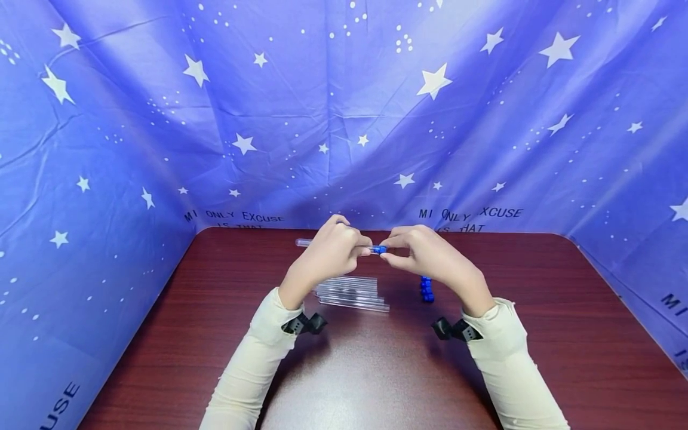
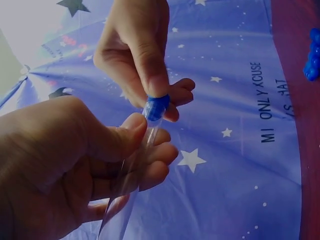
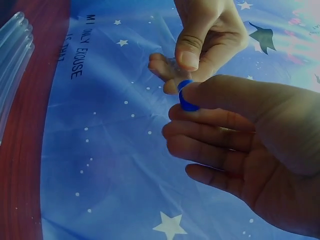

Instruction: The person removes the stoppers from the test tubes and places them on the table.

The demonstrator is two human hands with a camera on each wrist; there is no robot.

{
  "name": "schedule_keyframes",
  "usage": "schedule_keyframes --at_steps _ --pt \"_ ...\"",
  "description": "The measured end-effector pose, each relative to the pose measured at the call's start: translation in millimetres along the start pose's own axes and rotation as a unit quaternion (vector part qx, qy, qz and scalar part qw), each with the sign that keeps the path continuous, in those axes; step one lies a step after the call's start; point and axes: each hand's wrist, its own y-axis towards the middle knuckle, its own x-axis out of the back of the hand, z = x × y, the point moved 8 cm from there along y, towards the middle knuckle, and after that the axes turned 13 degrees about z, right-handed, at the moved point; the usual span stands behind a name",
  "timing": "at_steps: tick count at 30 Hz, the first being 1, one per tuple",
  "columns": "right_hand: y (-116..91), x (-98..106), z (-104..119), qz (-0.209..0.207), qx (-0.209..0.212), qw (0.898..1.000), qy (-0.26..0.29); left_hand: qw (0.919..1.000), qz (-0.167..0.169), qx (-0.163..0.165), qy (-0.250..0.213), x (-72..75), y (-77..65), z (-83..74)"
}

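My left hand point(image 1: 334, 248) holds a clear test tube point(image 2: 122, 205) between thumb and fingers, above the far part of the table. The tube lies nearly level in the head view, its rounded end pointing left. At its right end sits a blue cap point(image 2: 158, 107), partly inside the tube's mouth. Thumb and fingertips of my right hand point(image 1: 430, 251) pinch this cap. In the right wrist view, the cap point(image 3: 187, 96) is partly hidden by my right thumb, and the left fingers cover much of the tube.
Several clear tubes point(image 1: 355, 303) lie side by side on the dark red table point(image 1: 344, 370), below my left hand. A short row of blue caps point(image 1: 427, 289) stands near my right wrist. A blue star-patterned cloth point(image 1: 333, 119) hangs around the table's far and side edges.
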Motion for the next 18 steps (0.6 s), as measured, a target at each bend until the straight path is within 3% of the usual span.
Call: schedule_keyframes --at_steps 9,18 --pt "-0.8 6.1 7.4 -0.053 0.0 0.997 -0.047 0.999 0.011 -0.007 -0.042 -2.5 -0.2 5.9" --pt "-2.3 3.7 12.7 -0.048 0.037 0.996 -0.071 0.9972 0.012 -0.052 -0.053 -2.2 1.9 -1.0"
